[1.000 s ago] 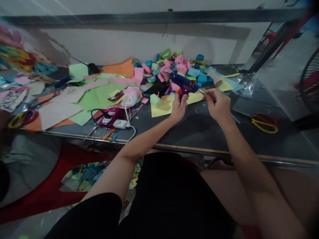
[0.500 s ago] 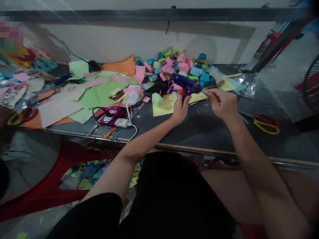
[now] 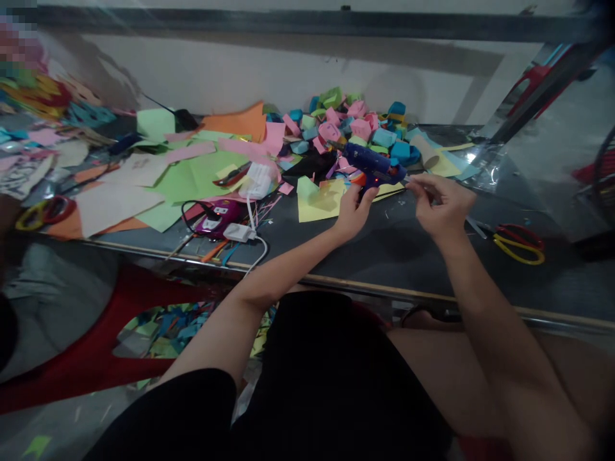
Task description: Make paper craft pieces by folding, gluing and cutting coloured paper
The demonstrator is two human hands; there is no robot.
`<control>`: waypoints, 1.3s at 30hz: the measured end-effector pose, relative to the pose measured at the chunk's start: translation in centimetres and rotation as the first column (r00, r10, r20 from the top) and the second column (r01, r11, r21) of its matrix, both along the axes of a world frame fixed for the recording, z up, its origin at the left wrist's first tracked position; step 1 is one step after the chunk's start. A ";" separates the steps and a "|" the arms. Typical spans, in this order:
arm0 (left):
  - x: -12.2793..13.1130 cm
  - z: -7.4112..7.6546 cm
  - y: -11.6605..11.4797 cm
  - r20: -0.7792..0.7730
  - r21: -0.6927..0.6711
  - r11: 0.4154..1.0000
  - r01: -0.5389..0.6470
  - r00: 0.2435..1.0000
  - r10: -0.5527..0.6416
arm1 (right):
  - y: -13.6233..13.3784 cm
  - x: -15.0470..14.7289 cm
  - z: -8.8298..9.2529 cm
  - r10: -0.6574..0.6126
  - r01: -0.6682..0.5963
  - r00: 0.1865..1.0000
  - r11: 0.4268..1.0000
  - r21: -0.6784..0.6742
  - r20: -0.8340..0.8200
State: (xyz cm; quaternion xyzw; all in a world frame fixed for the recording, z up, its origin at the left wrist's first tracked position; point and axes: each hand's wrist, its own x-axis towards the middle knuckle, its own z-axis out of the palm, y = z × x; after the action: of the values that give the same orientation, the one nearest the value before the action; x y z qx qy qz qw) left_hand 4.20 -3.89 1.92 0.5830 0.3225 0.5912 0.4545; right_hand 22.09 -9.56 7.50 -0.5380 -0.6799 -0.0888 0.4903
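A blue hot glue gun [image 3: 372,162] with a small red light is held above the table by its handle, in my left hand [image 3: 356,211]. Its nozzle points to the upper left, over the folded paper pieces. At its rear end, my right hand [image 3: 444,202] pinches a thin, pale glue stick [image 3: 408,182] that enters the back of the gun. Beneath the gun lies a yellow paper sheet [image 3: 319,206] with a small green piece on it. Scissors with red and yellow handles [image 3: 519,243] rest to the right of my right hand.
Many folded paper pieces [image 3: 358,121] are heaped against the wall. Coloured sheets [image 3: 187,182] cover the left side. A purple power strip [image 3: 218,219] with a white plug [image 3: 239,232] sits near the front edge. Another pair of scissors [image 3: 45,212] lies far left, beside a person's hand.
Both hands and the glue gun appear slightly farther right. The right hand's fingers have shifted at the rear of the gun, still pinching. The view has moved a little.
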 end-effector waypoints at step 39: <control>5.7 1.2 2.7 0.223 -0.292 0.940 0.178 0.968 -0.114 | 5.0 4.0 0.2 -0.174 0.177 0.945 0.984 0.016 0.278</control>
State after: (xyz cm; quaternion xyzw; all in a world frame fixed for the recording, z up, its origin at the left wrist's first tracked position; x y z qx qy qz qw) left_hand 9.86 -1.16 3.16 0.4636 0.3189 0.5542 0.6134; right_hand 26.14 -4.55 7.73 -0.5806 -0.6919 -0.2037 0.3777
